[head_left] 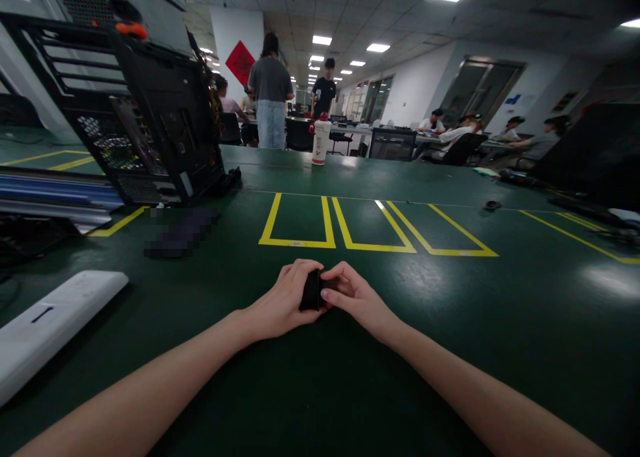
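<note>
Low over the green table [320, 383], a small black object [311, 290] sits between my two hands; its exact kind I cannot make out. My left hand [287, 297] is wrapped round its left side, thumb below and fingers over the top. From the right, my right hand [355, 297] meets the object's right edge with thumb and fingertips bent in a pinch. The fingers cover much of the object. Just beyond both hands, yellow tape outlines [297, 243] mark the tabletop.
At left stand an open black computer case [150, 123] and a long white device [60, 323]. A dark blurred item [183, 233] lies near the case. A white bottle with a red lid [321, 142] stands at the far edge. Several people are beyond the table.
</note>
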A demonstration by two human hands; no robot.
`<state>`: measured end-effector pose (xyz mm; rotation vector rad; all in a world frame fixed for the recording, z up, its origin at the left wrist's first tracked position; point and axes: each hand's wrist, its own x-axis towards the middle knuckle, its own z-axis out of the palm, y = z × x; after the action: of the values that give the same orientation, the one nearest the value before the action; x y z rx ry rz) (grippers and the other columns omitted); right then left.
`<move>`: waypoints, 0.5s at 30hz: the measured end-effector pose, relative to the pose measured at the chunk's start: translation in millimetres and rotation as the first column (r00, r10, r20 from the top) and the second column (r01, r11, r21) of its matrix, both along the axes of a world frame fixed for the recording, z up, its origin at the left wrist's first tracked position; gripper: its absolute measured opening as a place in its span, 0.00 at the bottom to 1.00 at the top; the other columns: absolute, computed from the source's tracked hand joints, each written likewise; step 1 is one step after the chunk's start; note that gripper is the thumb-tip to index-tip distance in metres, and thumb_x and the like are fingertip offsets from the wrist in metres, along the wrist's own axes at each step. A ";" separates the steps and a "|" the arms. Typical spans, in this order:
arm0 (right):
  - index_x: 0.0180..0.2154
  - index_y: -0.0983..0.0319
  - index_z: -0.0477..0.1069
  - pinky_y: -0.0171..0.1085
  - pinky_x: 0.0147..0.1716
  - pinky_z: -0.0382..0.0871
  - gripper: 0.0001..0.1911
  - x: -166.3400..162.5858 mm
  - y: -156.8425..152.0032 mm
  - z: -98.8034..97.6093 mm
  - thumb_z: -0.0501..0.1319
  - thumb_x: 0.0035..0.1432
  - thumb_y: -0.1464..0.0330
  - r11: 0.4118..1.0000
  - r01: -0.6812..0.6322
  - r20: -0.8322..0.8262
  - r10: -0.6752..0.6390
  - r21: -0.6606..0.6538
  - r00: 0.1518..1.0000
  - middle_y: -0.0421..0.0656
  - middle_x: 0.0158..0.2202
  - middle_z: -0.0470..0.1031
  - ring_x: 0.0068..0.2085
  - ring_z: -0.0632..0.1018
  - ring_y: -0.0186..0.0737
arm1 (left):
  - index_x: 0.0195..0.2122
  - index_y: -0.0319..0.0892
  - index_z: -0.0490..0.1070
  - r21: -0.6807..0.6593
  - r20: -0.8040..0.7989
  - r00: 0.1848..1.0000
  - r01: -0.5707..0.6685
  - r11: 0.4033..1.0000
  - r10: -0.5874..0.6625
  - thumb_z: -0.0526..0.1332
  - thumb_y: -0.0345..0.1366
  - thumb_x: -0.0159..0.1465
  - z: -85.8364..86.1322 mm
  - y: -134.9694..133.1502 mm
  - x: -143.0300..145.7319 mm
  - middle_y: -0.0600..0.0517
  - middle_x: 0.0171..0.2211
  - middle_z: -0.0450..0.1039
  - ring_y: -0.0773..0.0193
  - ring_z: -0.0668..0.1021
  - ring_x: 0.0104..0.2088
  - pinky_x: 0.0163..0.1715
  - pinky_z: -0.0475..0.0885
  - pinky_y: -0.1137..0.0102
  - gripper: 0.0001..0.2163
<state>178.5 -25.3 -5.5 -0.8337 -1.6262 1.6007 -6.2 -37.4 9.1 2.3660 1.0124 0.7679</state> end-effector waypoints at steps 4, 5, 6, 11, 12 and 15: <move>0.40 0.57 0.61 0.40 0.40 0.68 0.13 -1.5 0.4 -0.2 0.58 0.52 0.70 1.000 0.018 0.012 -0.018 0.014 1.000 0.41 0.42 0.65 0.43 0.71 0.37 | 0.51 0.47 0.49 -0.005 -0.013 1.000 0.011 1.000 -0.011 0.60 0.33 0.56 0.7 0.3 1.1 0.47 0.47 0.58 0.55 0.66 0.47 0.46 0.64 0.56 0.25; 0.42 0.57 0.60 0.41 0.41 0.68 0.14 -1.4 0.4 0.1 0.58 0.52 0.70 1.000 0.018 0.018 -0.018 0.014 1.000 0.41 0.43 0.65 0.44 0.70 0.38 | 0.51 0.47 0.49 0.011 -0.004 1.000 0.006 1.000 -0.006 0.61 0.33 0.55 -0.2 0.5 1.4 0.47 0.47 0.58 0.55 0.66 0.47 0.46 0.63 0.56 0.25; 0.42 0.56 0.60 0.41 0.42 0.67 0.14 -1.1 0.2 0.6 0.58 0.52 0.70 1.000 0.012 0.023 -0.012 0.014 1.000 0.41 0.44 0.65 0.45 0.70 0.38 | 0.51 0.47 0.49 0.027 0.008 1.000 -0.004 1.000 0.003 0.61 0.33 0.54 -1.4 0.8 1.5 0.47 0.47 0.59 0.55 0.65 0.47 0.47 0.63 0.56 0.26; 0.40 0.58 0.60 0.42 0.44 0.66 0.16 1.0 -2.3 4.0 0.61 0.48 0.72 0.999 -0.034 0.008 0.034 0.021 0.999 0.41 0.43 0.65 0.47 0.69 0.39 | 0.51 0.47 0.51 0.007 0.007 1.000 -0.012 1.000 0.012 0.61 0.32 0.54 -4.2 0.7 0.5 0.48 0.47 0.58 0.55 0.66 0.47 0.46 0.64 0.58 0.26; 0.39 0.58 0.60 0.42 0.44 0.66 0.16 1.1 -2.7 4.4 0.61 0.49 0.72 0.999 -0.032 0.007 0.032 0.018 0.999 0.41 0.43 0.65 0.47 0.69 0.39 | 0.51 0.47 0.50 0.001 0.006 1.000 -0.011 1.000 0.011 0.61 0.32 0.54 -3.3 0.4 0.2 0.48 0.47 0.58 0.55 0.66 0.47 0.45 0.65 0.58 0.26; 0.38 0.59 0.60 0.41 0.41 0.68 0.11 0.2 -2.4 4.2 0.59 0.51 0.68 1.000 -0.007 0.016 0.007 0.005 1.000 0.41 0.41 0.65 0.43 0.71 0.38 | 0.51 0.47 0.50 -0.004 0.003 1.000 0.001 1.000 -0.001 0.61 0.32 0.55 1.0 -0.8 0.1 0.47 0.47 0.59 0.56 0.66 0.47 0.45 0.65 0.58 0.25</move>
<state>178.6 -27.7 -1.2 -0.8407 -1.6458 1.5977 -6.1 -38.1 10.1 2.3616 1.0103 0.7678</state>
